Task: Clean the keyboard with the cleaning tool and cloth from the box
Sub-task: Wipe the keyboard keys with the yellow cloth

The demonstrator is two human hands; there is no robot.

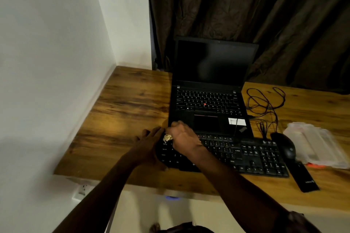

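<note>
Cloth (167,137) bunched in my right fist (182,138) scrubs the keyboard's (246,154) left end; my open left hand (149,144) braces that end against sliding.

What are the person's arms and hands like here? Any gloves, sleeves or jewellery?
Both forearms are bare, with no gloves on the left hand or the right hand. No watch or ring shows in this dim, blurred view. A dark, patterned sleeve edge seems to show near the right upper arm at the frame's bottom right.
</note>
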